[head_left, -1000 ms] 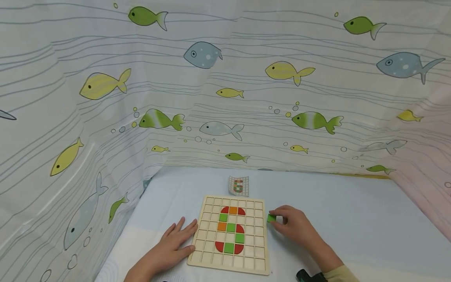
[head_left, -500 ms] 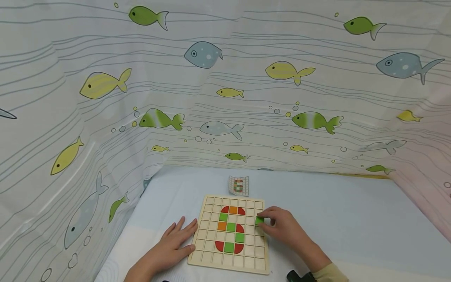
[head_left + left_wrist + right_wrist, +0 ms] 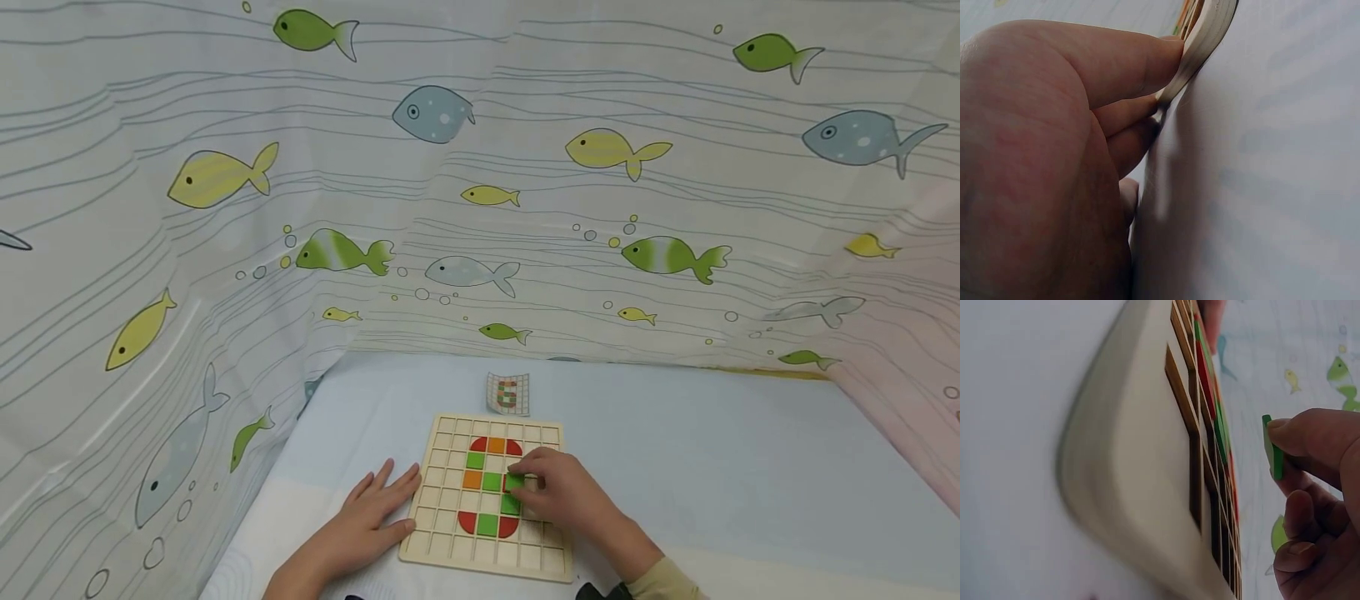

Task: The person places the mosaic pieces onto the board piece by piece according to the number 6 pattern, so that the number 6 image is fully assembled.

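My right hand (image 3: 567,493) pinches a small green square tile (image 3: 514,482) between thumb and fingers, above the right-middle part of a wooden grid board (image 3: 551,560). In the right wrist view the tile (image 3: 1273,450) stands apart from the board. Red rounded pieces (image 3: 467,523), orange squares (image 3: 472,479) and other green squares (image 3: 487,525) lie in the board's cells, forming a curved figure. The held tile partly covers a red piece. My left hand (image 3: 363,512) is spread flat on the cloth, its thumb and fingertips touching the board's left edge.
Behind the board lies a small paper card (image 3: 507,394) printed with a coloured grid pattern. A pale blue cloth (image 3: 712,467) covers the table. Fish-printed sheets (image 3: 525,242) hang at the back and sides. Part of a black object (image 3: 603,592) shows at the right wrist.
From beyond the board's right edge, my right hand has carried the green tile leftward over the board's middle. My left hand has stayed in place.
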`<control>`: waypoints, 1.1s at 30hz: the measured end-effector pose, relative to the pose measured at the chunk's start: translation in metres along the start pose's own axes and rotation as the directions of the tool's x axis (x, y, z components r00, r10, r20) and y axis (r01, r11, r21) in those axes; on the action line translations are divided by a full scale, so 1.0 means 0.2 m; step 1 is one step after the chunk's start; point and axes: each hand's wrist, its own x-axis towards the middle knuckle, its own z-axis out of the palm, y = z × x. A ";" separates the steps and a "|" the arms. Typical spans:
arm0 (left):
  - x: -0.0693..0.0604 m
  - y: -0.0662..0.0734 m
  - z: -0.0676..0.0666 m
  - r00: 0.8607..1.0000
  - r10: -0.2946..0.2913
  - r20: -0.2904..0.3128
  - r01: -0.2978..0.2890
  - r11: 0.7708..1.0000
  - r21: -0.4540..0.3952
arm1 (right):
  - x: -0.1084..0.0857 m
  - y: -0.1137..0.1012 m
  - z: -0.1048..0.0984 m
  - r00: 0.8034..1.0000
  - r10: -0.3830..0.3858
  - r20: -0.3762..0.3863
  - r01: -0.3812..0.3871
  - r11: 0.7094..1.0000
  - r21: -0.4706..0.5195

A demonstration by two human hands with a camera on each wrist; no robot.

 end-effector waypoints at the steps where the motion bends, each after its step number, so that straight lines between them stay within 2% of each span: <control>1: 0.00 0.00 0.00 1.000 0.001 -0.002 -0.001 1.000 0.000 | 0.00 -0.01 0.01 1.000 -0.013 0.003 0.013 1.000 0.000; 9: 0.00 -0.02 0.00 1.000 0.012 -0.006 -0.012 1.000 0.018 | 0.03 -0.07 0.08 0.996 -0.081 0.044 0.081 0.997 0.007; 15: 0.00 -0.01 0.00 1.000 0.024 -0.005 -0.024 1.000 0.001 | 0.06 -0.11 0.12 0.993 -0.089 0.081 0.089 0.996 0.003; 19: -0.01 -0.01 0.00 0.999 0.033 -0.005 -0.033 0.999 0.009 | 0.09 -0.12 0.14 0.989 -0.109 0.097 0.113 0.993 -0.033; 29: -0.01 -0.01 0.00 0.999 0.038 -0.007 -0.038 0.999 0.014 | 0.11 -0.16 0.17 0.961 -0.256 0.104 0.269 0.952 -0.143; 33: -0.01 -0.01 0.00 0.999 0.040 -0.008 -0.040 0.999 0.005 | 0.12 -0.17 0.18 0.953 -0.283 0.112 0.298 0.941 -0.157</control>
